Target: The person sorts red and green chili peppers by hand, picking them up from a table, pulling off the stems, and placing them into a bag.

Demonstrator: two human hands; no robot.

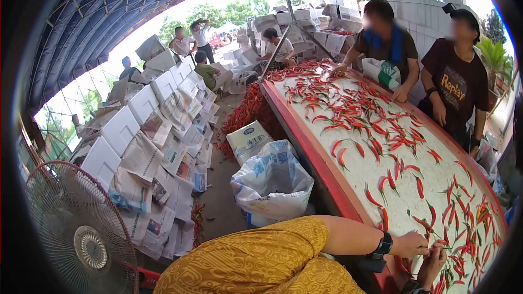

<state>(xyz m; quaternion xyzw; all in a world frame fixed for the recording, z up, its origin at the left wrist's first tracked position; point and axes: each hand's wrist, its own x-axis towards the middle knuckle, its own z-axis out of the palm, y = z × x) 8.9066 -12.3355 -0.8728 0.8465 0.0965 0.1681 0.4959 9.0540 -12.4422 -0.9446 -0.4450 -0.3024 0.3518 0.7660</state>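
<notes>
My left hand (411,244) reaches from a yellow patterned sleeve over the near end of the sorting belt (348,185), a dark watch (384,245) on its wrist. Its fingers are pinched together. My right hand (432,265) is just below, fingertips closed and meeting those of the left. A thin green stem shows at the fingertips, seemingly of a chili pepper; most of it is hidden by the fingers. Red chili peppers (419,187) lie scattered over the belt, thick around my hands and at the far end. Some near my hands look greenish or orange.
Two people stand across the belt, one in a dark shirt (457,84). Left of the belt are a plastic-lined bin (272,201), a milk carton box (249,141) and heaped chilies (245,111). White foam boxes (120,130) with newspaper and a fan (81,234) stand further left.
</notes>
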